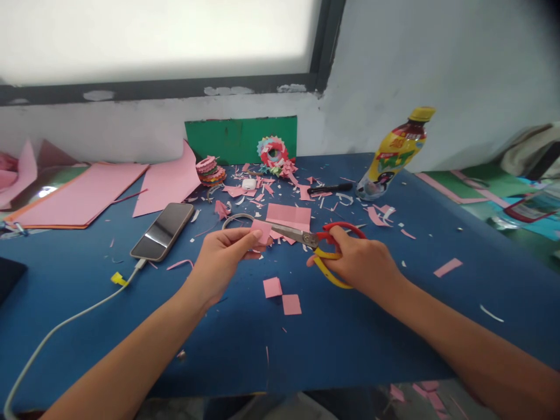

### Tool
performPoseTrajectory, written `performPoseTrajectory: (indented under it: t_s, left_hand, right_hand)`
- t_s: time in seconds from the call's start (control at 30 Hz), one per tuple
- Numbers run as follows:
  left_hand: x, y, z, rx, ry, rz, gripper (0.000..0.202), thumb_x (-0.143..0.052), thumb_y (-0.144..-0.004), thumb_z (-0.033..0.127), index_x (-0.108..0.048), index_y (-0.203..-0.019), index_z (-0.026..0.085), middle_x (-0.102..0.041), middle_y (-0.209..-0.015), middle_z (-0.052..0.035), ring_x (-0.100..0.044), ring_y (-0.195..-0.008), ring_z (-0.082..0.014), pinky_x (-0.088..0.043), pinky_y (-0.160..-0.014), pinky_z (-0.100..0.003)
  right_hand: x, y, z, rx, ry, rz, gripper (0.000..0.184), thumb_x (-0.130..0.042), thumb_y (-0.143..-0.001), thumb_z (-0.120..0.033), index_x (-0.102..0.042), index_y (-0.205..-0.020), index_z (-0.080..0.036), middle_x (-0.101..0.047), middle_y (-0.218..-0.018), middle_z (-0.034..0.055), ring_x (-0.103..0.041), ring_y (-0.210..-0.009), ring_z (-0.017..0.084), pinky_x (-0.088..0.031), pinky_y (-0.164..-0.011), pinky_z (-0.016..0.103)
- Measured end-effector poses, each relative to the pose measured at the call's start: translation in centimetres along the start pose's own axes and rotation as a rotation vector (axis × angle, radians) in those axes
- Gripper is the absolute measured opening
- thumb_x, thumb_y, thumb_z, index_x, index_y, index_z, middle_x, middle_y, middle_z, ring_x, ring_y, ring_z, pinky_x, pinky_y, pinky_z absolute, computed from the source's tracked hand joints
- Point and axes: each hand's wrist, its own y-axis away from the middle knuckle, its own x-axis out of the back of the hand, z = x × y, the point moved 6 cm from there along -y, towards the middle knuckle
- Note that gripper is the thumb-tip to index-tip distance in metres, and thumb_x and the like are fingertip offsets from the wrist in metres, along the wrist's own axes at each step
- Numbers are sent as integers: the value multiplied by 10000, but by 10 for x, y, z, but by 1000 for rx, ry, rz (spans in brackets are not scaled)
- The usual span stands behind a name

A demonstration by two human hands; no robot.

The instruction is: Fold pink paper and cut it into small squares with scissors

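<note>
Between the thumb and fingers of my left hand is a small pink paper piece. My right hand grips a pair of scissors with red and yellow handles. Their blades point left and reach to the edge of the held paper; whether they touch it I cannot tell. Behind the blades lies a larger creased pink sheet, partly hidden. Nearer to me on the blue table are two small pink squares, their corners close together.
A phone on a white cable lies left. Large pink sheets are behind it. A yellow-labelled bottle stands back right beside a black marker. Paper scraps surround a paper ring and a green board.
</note>
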Motion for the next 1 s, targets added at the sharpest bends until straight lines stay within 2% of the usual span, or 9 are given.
performPoseTrajectory:
  t_s: [0.27,0.53,0.63,0.7,0.8,0.9,0.93,1.0]
  left_hand:
    - [-3,1,0,30,21,13,119,-675,-701,292,-721,-734,187,-702,-706,-23,-618,-650,-110,-493,-600,-189]
    - [-4,3,-2,40,10,21,137,-669,-697,309,-714,-710,181,-693,-698,-25,-611,-655,-120,-490,-612,-202]
    - [-5,3,-1,31,-42,-2,148,-649,-705,317,-710,-733,185,-688,-710,-22,-606,-667,-131,-490,-637,-227]
    - [-3,3,0,5,-161,-10,187,-611,-724,342,-704,-755,183,-681,-715,-22,-605,-683,-148,-483,-647,-247]
    - [-2,1,2,-48,-564,-57,280,-526,-767,392,-695,-801,172,-671,-730,-35,-602,-723,-195,-461,-665,-289]
    - [0,2,7,-169,-952,-43,357,-484,-786,393,-634,-1028,178,-649,-982,-76,-578,-890,-252,-440,-748,-337]
    - [0,3,9,-207,-1023,-32,384,-480,-788,384,-599,-1093,181,-621,-1067,-86,-559,-946,-263,-430,-781,-350]
    - [-2,5,9,-219,-1092,-56,398,-464,-799,377,-574,-1131,188,-599,-1119,-95,-546,-983,-273,-419,-812,-365]
  right_hand:
    - [0,0,-2,1,24,-4,776,-301,-689,-789,-611,-901,-110,-614,-508,83,-588,-447,225,-229,-414,237]
    - [-1,-2,-4,29,22,-59,658,-190,-819,-651,-593,-808,-131,-596,-495,76,-587,-446,206,-187,-419,243]
    - [-1,-5,6,-58,7,-94,636,-214,-803,-662,-581,-815,-143,-583,-472,72,-586,-454,228,-204,-427,249]
    - [-4,-8,14,-121,-15,-143,616,-241,-791,-668,-570,-846,-150,-596,-493,75,-586,-469,241,-228,-438,256]
    - [-12,-11,24,-174,-92,-221,570,-267,-801,-646,-549,-909,-162,-635,-570,82,-599,-513,248,-273,-464,265]
    - [-19,-12,28,-199,-162,-278,522,-286,-809,-623,-544,-909,-180,-644,-605,78,-605,-546,250,-298,-484,269]
    - [-20,-12,28,-203,-179,-290,512,-294,-809,-620,-545,-900,-183,-640,-598,75,-604,-546,250,-300,-485,269]
    - [-21,-12,28,-209,-213,-303,498,-309,-805,-615,-548,-892,-188,-631,-584,66,-600,-543,246,-301,-484,266]
